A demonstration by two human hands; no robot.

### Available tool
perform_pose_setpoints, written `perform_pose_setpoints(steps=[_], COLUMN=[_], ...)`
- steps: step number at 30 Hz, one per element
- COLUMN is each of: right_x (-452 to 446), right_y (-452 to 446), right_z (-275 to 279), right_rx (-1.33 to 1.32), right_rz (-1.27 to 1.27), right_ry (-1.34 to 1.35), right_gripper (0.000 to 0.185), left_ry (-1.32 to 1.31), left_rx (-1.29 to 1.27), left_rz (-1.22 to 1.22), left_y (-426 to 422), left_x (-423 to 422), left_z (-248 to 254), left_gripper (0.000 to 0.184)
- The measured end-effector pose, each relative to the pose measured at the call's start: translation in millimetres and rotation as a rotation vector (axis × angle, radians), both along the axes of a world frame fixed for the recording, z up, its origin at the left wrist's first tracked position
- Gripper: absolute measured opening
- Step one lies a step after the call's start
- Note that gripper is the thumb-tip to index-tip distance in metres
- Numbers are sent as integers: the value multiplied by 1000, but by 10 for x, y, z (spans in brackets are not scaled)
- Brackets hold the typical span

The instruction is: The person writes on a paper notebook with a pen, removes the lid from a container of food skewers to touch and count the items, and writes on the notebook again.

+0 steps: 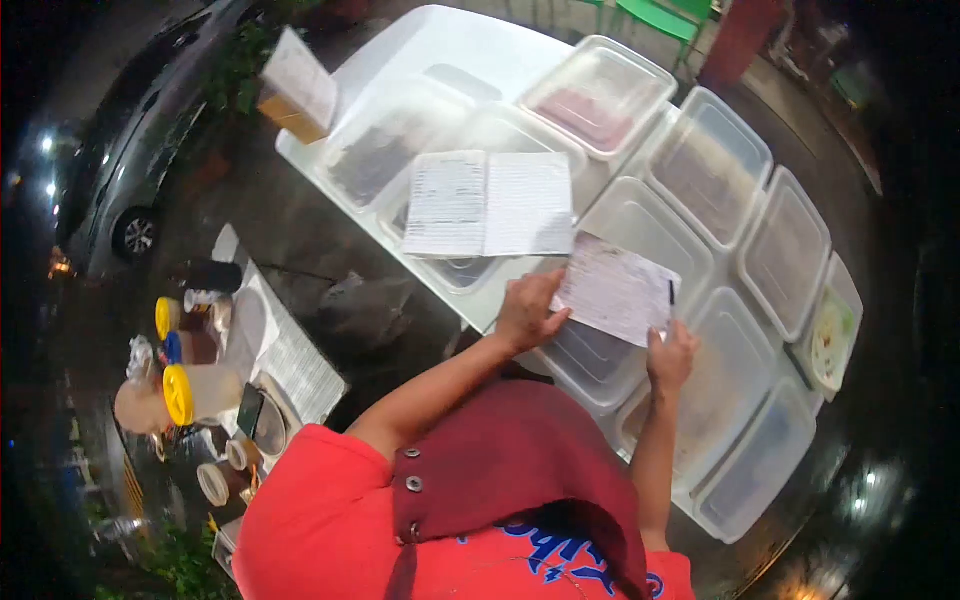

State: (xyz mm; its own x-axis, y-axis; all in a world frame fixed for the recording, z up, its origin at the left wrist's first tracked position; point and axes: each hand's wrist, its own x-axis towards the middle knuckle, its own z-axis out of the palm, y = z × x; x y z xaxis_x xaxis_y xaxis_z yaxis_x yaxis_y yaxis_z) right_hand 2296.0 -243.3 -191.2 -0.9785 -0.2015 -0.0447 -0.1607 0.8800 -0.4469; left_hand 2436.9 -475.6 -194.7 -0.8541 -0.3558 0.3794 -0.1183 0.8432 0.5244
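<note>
A written sheet of paper (618,290) lies over the lidded plastic tubs at the middle of the white table. My left hand (534,308) rests at the sheet's left edge, its thumb and fingers apart at the paper. At the lower right corner of the sheet, my right hand (672,352) is closed around a dark pen (672,292), which points up along the paper's right edge. An open notebook (487,204) with written pages lies on the tubs just beyond my left hand.
Several lidded tubs, one of them with reddish contents (598,98), cover the white table (440,35). A card in a box (300,90) stands at its far left corner. Yellow-lidded jars (210,393) stand on a side table at left. A parked car and green chair lie beyond.
</note>
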Motion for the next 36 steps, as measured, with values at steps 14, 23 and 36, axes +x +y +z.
perform_pose_setpoints(steps=[14,23,36], right_x=[-9,-53,-155], right_y=[23,179,-7], right_z=[55,-53,-58], right_rx=[-53,-281,-642], right_rz=[32,76,73], right_ry=[2,-15,-245], right_gripper=[45,34,25], left_ry=[-171,-71,892], left_rx=[397,1097,1306], left_rz=[226,-121,778], left_y=[414,306,-1109], left_x=[-254,-72,2097], left_z=[122,329,871], left_gripper=[27,29,49])
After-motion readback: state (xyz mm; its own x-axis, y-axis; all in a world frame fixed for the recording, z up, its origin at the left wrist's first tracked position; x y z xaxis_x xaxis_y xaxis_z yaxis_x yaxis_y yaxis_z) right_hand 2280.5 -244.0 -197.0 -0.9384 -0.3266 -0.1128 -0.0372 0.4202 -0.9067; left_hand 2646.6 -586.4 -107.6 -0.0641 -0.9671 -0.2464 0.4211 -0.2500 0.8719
